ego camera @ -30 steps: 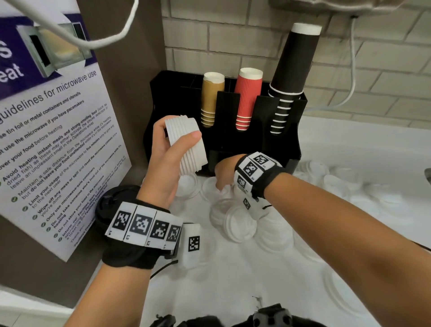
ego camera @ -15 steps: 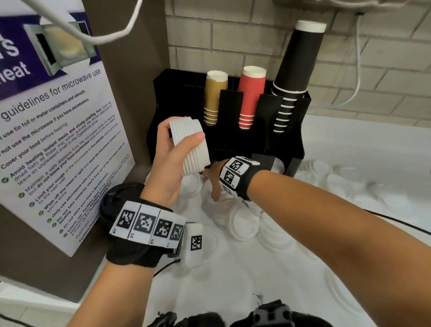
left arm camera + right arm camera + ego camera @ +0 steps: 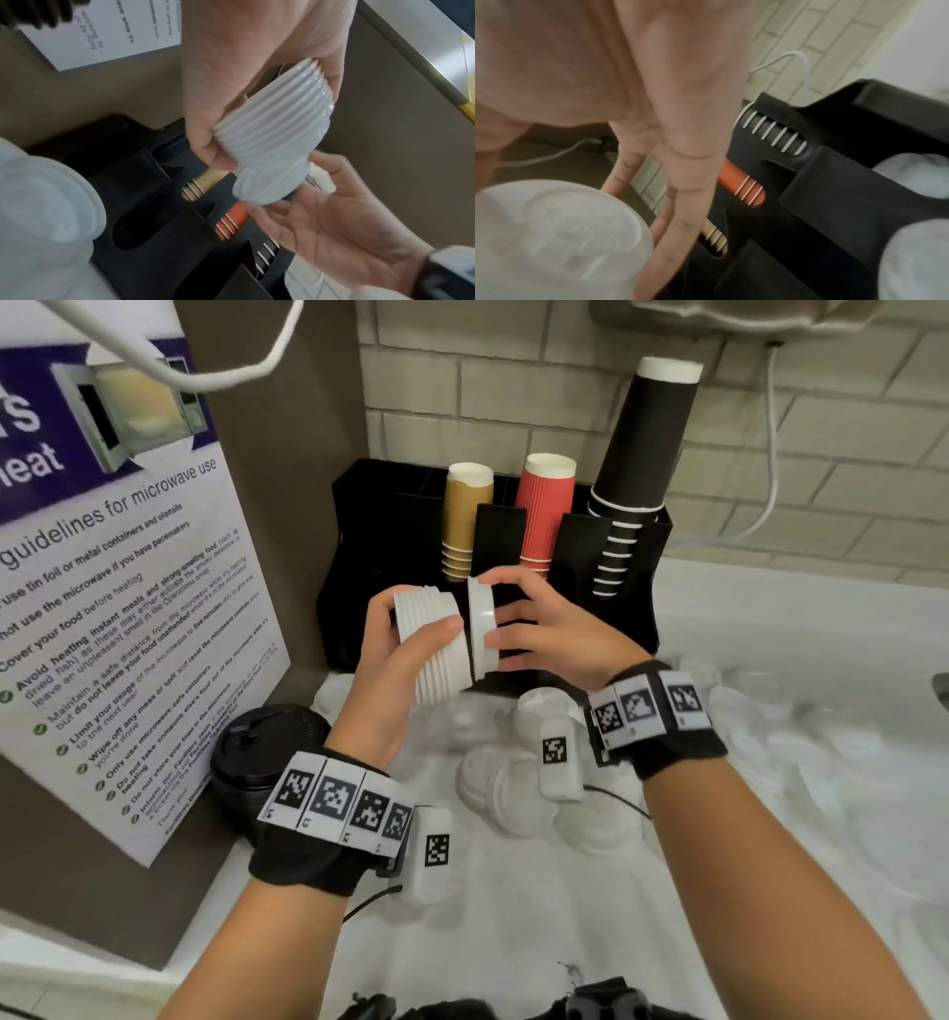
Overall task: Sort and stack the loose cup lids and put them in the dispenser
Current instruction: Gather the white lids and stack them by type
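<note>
My left hand (image 3: 411, 629) grips a stack of white cup lids (image 3: 436, 654), held on its side above the counter in front of the black dispenser (image 3: 359, 546). My right hand (image 3: 493, 608) pinches a single white lid (image 3: 481, 629) by its rim and holds it against the right end of the stack. In the left wrist view the stack of lids (image 3: 272, 130) lies in my palm, with the single lid (image 3: 267, 182) at its lower end. The right wrist view shows that lid (image 3: 559, 233), blurred, under my fingers (image 3: 680, 182).
Loose white lids (image 3: 508, 793) lie scattered over the white counter (image 3: 513, 916). A stack of black lids (image 3: 262, 752) stands at the left by the poster. The dispenser holds tan cups (image 3: 464, 521), red cups (image 3: 544, 510) and black cups (image 3: 642, 464).
My right hand has come up from the counter with one white lid and brought it to the end of the stack. The left hand has tipped the stack rightward.
</note>
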Motion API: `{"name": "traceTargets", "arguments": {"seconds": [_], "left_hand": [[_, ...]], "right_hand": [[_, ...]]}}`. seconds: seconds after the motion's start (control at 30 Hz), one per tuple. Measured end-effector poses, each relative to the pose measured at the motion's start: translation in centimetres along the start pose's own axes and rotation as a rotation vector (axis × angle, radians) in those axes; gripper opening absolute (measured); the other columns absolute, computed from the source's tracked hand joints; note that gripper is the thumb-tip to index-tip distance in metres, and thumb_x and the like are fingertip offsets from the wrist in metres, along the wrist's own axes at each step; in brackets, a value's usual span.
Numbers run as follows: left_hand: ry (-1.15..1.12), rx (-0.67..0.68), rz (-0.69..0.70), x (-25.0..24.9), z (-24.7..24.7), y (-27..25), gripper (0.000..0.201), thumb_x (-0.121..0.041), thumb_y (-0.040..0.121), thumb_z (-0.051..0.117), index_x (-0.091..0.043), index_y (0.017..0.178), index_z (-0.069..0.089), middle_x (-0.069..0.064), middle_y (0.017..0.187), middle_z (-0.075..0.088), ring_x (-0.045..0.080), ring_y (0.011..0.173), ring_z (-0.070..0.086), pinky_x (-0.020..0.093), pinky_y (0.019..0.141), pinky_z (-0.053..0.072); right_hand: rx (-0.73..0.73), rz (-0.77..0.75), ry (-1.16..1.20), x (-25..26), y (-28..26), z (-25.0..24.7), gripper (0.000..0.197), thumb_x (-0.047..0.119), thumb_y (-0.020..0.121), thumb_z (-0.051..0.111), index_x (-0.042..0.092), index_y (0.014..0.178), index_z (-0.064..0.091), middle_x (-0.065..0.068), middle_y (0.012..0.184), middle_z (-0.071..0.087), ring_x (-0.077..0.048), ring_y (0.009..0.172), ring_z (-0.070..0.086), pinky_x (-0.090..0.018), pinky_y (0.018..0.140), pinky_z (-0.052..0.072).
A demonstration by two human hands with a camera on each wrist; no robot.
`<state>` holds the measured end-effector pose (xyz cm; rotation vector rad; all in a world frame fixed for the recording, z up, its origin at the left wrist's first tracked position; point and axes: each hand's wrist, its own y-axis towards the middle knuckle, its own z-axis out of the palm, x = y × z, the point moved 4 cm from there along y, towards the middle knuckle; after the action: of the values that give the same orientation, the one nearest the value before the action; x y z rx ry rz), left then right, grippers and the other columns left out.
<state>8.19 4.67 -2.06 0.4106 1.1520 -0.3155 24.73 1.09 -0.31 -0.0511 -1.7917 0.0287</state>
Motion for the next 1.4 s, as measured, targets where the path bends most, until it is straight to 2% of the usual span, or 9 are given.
{"name": "traceTargets", "arguments": {"seconds": [0.13, 0.27, 0.33, 0.5, 0.7, 0.9, 1.0, 1.13, 1.4], "left_hand": [[0.010, 0.037, -0.044, 0.7, 1.2, -0.2, 0.046, -0.033, 0.073, 0.068, -0.028, 0.116, 0.053, 0.002, 0.120, 0.059, 0.023, 0.116, 0.058, 0.037, 0.088, 0.052], [0.014, 0.088, -0.056, 1.0, 2.4, -0.5, 0.048, -0.034, 0.076, 0.066, -0.026, 0.121, 0.051, 0.000, 0.115, 0.061, 0.020, 0.110, 0.061, 0.036, 0.084, 0.053], [0.030, 0.126, -0.068, 1.1, 2.7, -0.7, 0.049, -0.034, 0.077, 0.065, -0.027, 0.123, 0.051, 0.002, 0.118, 0.061, 0.021, 0.109, 0.061, 0.036, 0.082, 0.053], [0.062, 0.183, -0.092, 1.0, 2.9, -0.9, 0.047, -0.035, 0.077, 0.064, -0.031, 0.123, 0.052, 0.007, 0.125, 0.059, 0.025, 0.113, 0.060, 0.037, 0.084, 0.051], [0.036, 0.136, -0.077, 1.2, 3.0, -1.2, 0.052, -0.036, 0.077, 0.065, -0.028, 0.127, 0.049, 0.006, 0.122, 0.060, 0.024, 0.112, 0.060, 0.039, 0.087, 0.053], [0.009, 0.106, -0.054, 0.8, 2.1, -1.0, 0.049, -0.026, 0.073, 0.067, -0.027, 0.120, 0.050, 0.002, 0.116, 0.058, 0.020, 0.107, 0.060, 0.034, 0.077, 0.054], [-0.021, -0.003, 0.005, 0.1, 1.0, -0.6, 0.049, -0.025, 0.072, 0.067, -0.023, 0.117, 0.048, 0.000, 0.113, 0.057, 0.019, 0.105, 0.058, 0.031, 0.073, 0.052], [-0.057, -0.056, 0.036, -0.7, 0.1, -0.2, 0.047, -0.026, 0.072, 0.066, -0.026, 0.115, 0.047, 0.001, 0.119, 0.054, 0.016, 0.105, 0.057, 0.026, 0.067, 0.053], [-0.041, -0.040, 0.044, -1.0, -0.3, -0.6, 0.049, -0.027, 0.072, 0.066, -0.027, 0.118, 0.046, -0.001, 0.118, 0.053, 0.016, 0.107, 0.057, 0.025, 0.069, 0.054]], "right_hand": [[-0.073, -0.125, 0.158, -0.4, -3.2, 1.0, 0.057, 0.015, 0.079, 0.068, 0.034, 0.130, 0.050, -0.014, 0.114, 0.058, -0.023, 0.104, 0.063, -0.042, 0.090, 0.055], [-0.152, -0.184, 0.161, -1.1, -4.8, 1.7, 0.058, 0.010, 0.081, 0.069, 0.030, 0.132, 0.050, -0.014, 0.120, 0.059, -0.025, 0.103, 0.064, -0.032, 0.081, 0.054], [-0.169, -0.187, 0.137, -1.1, -5.1, 1.6, 0.057, 0.008, 0.084, 0.068, 0.030, 0.133, 0.049, -0.013, 0.122, 0.058, -0.027, 0.107, 0.063, -0.037, 0.083, 0.056], [-0.138, -0.185, 0.083, -0.6, -5.5, 1.2, 0.060, 0.012, 0.079, 0.067, 0.029, 0.134, 0.049, -0.012, 0.121, 0.061, -0.029, 0.108, 0.063, -0.045, 0.089, 0.055], [-0.153, -0.216, 0.112, -0.5, -5.4, 1.5, 0.060, 0.011, 0.078, 0.069, 0.029, 0.133, 0.051, -0.012, 0.122, 0.060, -0.029, 0.108, 0.062, -0.038, 0.085, 0.056], [-0.064, -0.195, 0.067, -0.7, -4.6, 2.0, 0.068, 0.016, 0.081, 0.073, 0.030, 0.140, 0.041, -0.005, 0.123, 0.061, -0.019, 0.113, 0.061, -0.032, 0.090, 0.052], [0.101, 0.007, -0.319, -1.9, -3.6, 2.2, 0.085, 0.033, 0.073, 0.082, 0.033, 0.142, 0.033, 0.001, 0.129, 0.057, -0.014, 0.123, 0.052, -0.036, 0.104, 0.044], [0.412, 0.291, -1.143, -5.1, -3.2, 4.6, 0.110, 0.057, 0.056, 0.084, 0.039, 0.145, 0.021, 0.000, 0.137, 0.036, -0.022, 0.128, 0.036, -0.045, 0.102, 0.043], [0.543, 0.305, -1.425, -6.2, -1.9, 6.1, 0.087, 0.036, 0.071, 0.079, 0.039, 0.142, 0.029, -0.007, 0.127, 0.033, -0.030, 0.119, 0.036, -0.042, 0.084, 0.049]]}}
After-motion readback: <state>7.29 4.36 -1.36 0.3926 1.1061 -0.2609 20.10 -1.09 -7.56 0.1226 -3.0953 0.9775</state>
